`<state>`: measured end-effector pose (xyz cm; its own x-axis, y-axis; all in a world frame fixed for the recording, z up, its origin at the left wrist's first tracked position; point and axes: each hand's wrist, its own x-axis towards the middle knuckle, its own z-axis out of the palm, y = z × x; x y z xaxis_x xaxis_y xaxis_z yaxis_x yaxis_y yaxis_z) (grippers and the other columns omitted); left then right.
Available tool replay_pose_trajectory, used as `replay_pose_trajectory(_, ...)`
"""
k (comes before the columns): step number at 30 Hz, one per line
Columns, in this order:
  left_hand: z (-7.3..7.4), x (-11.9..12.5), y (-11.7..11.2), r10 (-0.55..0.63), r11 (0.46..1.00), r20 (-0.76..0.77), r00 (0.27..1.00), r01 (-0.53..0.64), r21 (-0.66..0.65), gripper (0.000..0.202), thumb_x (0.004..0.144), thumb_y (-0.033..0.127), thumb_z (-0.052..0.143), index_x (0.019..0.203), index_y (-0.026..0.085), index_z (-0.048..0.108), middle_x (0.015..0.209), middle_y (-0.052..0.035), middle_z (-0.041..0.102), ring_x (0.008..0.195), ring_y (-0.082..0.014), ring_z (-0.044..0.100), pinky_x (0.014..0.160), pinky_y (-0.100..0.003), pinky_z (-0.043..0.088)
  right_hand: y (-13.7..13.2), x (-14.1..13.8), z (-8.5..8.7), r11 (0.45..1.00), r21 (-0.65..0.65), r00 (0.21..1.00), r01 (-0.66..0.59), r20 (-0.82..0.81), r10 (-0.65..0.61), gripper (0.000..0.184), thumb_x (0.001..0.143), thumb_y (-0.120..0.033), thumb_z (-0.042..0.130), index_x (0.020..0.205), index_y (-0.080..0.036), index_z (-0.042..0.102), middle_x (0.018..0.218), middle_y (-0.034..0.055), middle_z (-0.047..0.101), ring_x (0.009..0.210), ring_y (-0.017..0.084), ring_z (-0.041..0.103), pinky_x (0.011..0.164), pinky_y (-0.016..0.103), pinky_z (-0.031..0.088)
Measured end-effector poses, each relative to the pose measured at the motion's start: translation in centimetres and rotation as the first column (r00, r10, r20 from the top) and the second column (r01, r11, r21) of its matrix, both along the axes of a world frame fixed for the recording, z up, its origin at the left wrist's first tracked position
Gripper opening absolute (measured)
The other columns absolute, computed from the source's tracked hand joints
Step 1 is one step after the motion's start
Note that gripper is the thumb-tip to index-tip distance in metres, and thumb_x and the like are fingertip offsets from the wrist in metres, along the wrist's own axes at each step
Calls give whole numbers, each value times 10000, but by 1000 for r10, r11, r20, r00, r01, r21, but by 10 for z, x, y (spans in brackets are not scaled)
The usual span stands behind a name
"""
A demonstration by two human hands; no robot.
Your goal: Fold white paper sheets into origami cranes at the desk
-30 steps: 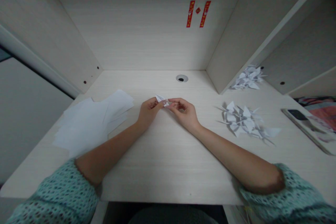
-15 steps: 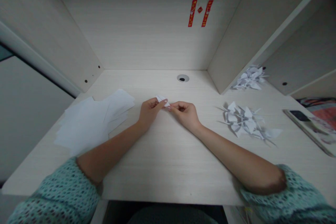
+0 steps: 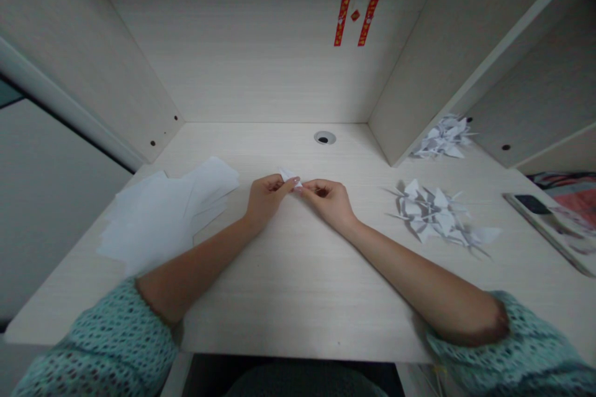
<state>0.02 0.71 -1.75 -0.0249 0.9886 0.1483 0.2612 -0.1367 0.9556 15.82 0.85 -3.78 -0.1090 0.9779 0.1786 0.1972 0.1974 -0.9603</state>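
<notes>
White folded paper (image 3: 287,175) is sitting between the left hand (image 3: 266,203) and right hand (image 3: 328,202), its long axis slanting back toward the left. I'm reading both hands' fingertips as closed on it, the left hand's reaching further over.

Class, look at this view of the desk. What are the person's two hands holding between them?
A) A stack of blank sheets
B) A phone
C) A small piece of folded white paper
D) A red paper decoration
C: the left hand and the right hand meet with their fingertips on a small piece of folded white paper.
</notes>
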Motion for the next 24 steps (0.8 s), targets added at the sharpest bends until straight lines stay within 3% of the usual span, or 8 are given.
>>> replay_pose_trajectory(4,2,1,-1,18,1000,-15,1000,-17,9,380,719,478,678,547,149,601,507,38,494,507,-78,408,513,-232,288,-1,0,2,1000,20,998,-11,55,10,388,732,-540,657,669,-160,706,565,6,604,499,106,465,483,240,326)
replay_pose_trajectory(10,2,0,0,-9,1000,13,1000,9,-24,373,711,486,678,559,152,608,502,35,506,504,-85,421,520,-237,305,0,0,1,998,13,997,-66,52,66,377,714,-532,674,657,-160,690,555,0,590,497,103,444,488,243,315)
replay_pose_trajectory(17,0,-2,3,-21,1000,79,997,21,2,412,759,534,608,598,160,670,612,-17,643,623,-138,545,605,-254,395,4,2,-1,995,-11,995,-99,10,99,354,738,-510,655,714,-160,706,591,3,617,514,106,454,502,240,326)
replay_pose_trajectory(24,3,-2,4,40,999,139,990,-39,-11,406,783,531,589,659,164,708,788,-41,715,740,-164,615,702,-269,442,6,5,-1,984,55,985,-169,28,168,322,829,-459,548,752,-184,697,672,7,624,627,141,518,602,258,387)
